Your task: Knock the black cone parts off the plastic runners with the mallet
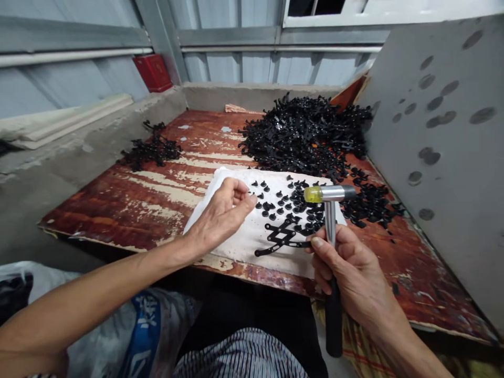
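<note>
A worn wooden board (149, 205) tops the bench; a red box (153, 72) stands beyond its far left corner; a grey spotted panel (444, 157) leans along its right edge; a plastic sack (129, 325) slumps below its near edge.

Soft even daylight, sharp focus, bowed edges.

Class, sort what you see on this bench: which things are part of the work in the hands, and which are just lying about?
In use:
- right hand gripping the hammer
- left hand, fingertips pinched at the small black caps
- black lattice piece
- white cloth

Lying about:
- large black pile
- small black heap
- red box
- grey board
</note>
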Action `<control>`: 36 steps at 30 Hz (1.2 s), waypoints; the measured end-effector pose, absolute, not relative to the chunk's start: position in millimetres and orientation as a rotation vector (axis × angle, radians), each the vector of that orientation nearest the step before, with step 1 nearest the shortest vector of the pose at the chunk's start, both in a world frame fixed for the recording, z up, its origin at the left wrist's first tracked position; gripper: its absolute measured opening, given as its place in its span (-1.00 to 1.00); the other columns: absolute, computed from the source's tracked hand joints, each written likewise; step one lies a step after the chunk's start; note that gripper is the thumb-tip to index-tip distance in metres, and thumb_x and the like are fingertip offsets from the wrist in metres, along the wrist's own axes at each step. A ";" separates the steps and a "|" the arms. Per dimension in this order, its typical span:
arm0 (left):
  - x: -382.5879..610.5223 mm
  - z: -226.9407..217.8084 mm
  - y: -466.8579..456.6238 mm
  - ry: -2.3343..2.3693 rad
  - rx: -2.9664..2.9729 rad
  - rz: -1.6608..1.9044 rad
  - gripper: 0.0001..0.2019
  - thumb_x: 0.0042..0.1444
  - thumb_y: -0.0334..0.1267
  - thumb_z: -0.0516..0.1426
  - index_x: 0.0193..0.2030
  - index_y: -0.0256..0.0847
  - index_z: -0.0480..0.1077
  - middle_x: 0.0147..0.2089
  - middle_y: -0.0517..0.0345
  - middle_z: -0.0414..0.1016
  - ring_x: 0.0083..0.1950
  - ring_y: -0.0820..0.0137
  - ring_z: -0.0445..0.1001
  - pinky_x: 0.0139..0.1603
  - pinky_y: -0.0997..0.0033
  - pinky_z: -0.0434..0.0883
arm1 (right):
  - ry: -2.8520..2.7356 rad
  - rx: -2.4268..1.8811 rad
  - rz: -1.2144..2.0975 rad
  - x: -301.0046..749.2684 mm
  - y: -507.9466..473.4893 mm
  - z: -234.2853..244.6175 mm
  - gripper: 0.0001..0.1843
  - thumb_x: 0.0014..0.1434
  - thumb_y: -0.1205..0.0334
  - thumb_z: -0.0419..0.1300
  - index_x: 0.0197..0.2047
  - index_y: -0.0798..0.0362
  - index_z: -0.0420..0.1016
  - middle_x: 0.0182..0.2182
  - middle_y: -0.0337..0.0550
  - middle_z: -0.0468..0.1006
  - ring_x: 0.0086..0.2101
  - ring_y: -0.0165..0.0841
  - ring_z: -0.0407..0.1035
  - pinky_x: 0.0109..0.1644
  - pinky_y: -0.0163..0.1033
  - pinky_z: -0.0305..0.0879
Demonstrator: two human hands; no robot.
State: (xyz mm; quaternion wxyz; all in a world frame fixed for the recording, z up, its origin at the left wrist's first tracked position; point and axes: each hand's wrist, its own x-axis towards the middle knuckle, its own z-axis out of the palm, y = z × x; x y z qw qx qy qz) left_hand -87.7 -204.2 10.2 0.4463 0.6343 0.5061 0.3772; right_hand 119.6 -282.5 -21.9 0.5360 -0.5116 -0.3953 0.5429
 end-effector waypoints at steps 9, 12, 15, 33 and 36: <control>-83.0 -4.1 -222.4 1.004 1.503 0.486 -0.58 0.14 0.14 0.06 -0.32 -0.25 0.36 -0.28 0.10 0.46 -0.25 0.38 0.43 -0.26 0.38 0.35 | -0.883 -1.179 1.327 104.3 -285.6 -26.6 -0.64 0.02 0.00 0.34 -0.36 0.01 0.27 -0.61 -0.42 0.32 -0.71 -0.61 0.06 -0.76 -0.50 0.08; -84.2 -4.7 -218.2 0.994 1.358 0.483 -0.59 0.12 0.11 0.10 -0.30 -0.27 0.39 -0.33 0.14 0.44 -0.34 0.44 0.42 -0.34 0.44 0.33 | -0.930 -1.204 1.389 97.2 -290.5 -31.3 -0.65 0.07 -0.03 0.29 -0.36 0.01 0.26 -0.66 -0.43 0.27 -0.72 -0.58 0.06 -0.76 -0.50 0.06; -86.2 -5.9 -217.2 1.010 1.276 0.467 -0.62 0.09 0.06 0.16 -0.30 -0.29 0.39 -0.34 0.18 0.41 -0.42 0.51 0.40 -0.40 0.47 0.33 | -0.943 -1.213 1.414 92.0 -292.5 -35.4 -0.66 0.09 -0.04 0.27 -0.34 0.01 0.25 -0.65 -0.42 0.31 -0.72 -0.59 0.06 -0.76 -0.50 0.04; -90.9 0.6 -218.5 1.045 1.184 0.453 -0.68 0.05 -0.04 0.21 -0.34 -0.34 0.45 -0.35 0.03 0.56 -0.45 0.50 0.46 -0.48 0.53 0.33 | -0.890 -1.183 1.416 85.7 -290.3 -37.2 -0.70 0.11 0.02 0.26 -0.33 0.00 0.24 -0.66 -0.46 0.26 -0.71 -0.58 0.05 -0.74 -0.50 0.06; -88.6 -0.1 -214.8 1.083 1.211 0.500 -0.75 0.09 -0.14 0.19 -0.37 -0.34 0.44 -0.45 0.09 0.54 -0.51 0.55 0.42 -0.51 0.57 0.30 | -0.925 -1.200 1.446 79.9 -290.4 -39.6 -0.68 0.11 0.00 0.25 -0.33 0.00 0.22 -0.59 -0.41 0.36 -0.72 -0.59 0.05 -0.74 -0.48 0.03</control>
